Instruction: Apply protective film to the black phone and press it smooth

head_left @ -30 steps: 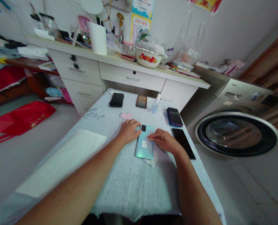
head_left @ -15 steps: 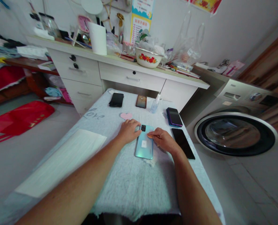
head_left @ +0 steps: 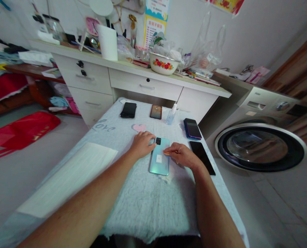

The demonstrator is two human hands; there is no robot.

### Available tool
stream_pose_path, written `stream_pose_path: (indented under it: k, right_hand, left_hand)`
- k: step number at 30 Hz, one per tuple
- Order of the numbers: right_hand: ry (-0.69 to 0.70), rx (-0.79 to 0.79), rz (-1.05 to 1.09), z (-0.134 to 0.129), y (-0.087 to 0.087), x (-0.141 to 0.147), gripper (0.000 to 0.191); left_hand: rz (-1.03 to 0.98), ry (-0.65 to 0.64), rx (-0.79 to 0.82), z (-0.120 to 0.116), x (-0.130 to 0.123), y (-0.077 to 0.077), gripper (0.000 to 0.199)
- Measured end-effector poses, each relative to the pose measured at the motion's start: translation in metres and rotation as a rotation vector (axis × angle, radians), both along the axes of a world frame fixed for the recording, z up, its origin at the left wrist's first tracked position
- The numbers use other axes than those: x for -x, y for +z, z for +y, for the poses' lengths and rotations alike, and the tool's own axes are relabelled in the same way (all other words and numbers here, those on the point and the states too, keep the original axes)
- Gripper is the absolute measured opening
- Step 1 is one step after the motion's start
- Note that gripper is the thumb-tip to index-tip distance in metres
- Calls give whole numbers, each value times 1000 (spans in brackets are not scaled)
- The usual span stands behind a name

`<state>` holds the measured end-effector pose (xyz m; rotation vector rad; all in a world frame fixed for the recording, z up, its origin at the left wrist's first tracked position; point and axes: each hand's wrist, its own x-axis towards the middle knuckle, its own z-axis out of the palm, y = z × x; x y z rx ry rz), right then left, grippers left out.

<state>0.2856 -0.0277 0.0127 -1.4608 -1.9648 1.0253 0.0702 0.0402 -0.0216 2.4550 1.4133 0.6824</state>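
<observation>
A light teal phone (head_left: 159, 165) lies back up on the cloth-covered table (head_left: 153, 206), its camera block at the far end and a small white label on its back. My left hand (head_left: 143, 144) rests at its upper left side, thumb and fingertips touching the edge by the camera block. My right hand (head_left: 180, 154) is closed in a pinch on a small orange piece (head_left: 166, 152), which touches the phone's back near the right edge. Most of the orange piece is hidden by the fingers.
Around the phone lie a black phone (head_left: 129, 110), a brown phone (head_left: 156, 112), a spray bottle (head_left: 171, 115), stacked phones (head_left: 192, 129) and a dark phone (head_left: 202, 157). A white sheet (head_left: 70, 179) is at left. Behind stands a drawer desk (head_left: 145, 84); a washing machine (head_left: 262, 131) is at right.
My right hand has shifted slightly down toward me with the orange piece along the phone's back. My left hand and the phone have stayed in place.
</observation>
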Motion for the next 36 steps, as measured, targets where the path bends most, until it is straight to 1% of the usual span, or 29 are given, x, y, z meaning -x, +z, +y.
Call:
stream_pose_path:
  k: [3,5,8,12,16,20,25,27,30,36]
  right_hand:
    - [34,138,71,-2,4,-1,23]
    - [76,202,90,-4,8,-1,23]
    - [123,254,103,-6,16,-2,24]
    - [120,282,111,-7,19,-4,23]
    - [44,227,104,-5,14,-5,22]
    - [-48,115,67,-1,6,-7,23]
    - [-148,-29,-67,3,-1,-13,26]
    - [-146,-72,-135,4,-1,-14,26]
    - [-106,-100,-187,4,1,-14,26]
    - [-80,-47,-158,2,4,-13,26]
  left_hand:
    - [5,-3,3,0,0,0,29]
    - [6,-2,2,0,0,0,29]
    - [3,0,5,-1,0,0,30]
    - [0,1,8,-1,0,1,30]
    - [3,3,13,-2,-1,4,29]
    - [8,3,16,-3,0,4,29]
    - [-2,-3,14,-2,0,4,28]
    - [-2,-1,20,-3,0,5,27]
    - [1,0,31,-4,0,6,28]
    - [-2,1,33,-3,0,5,29]
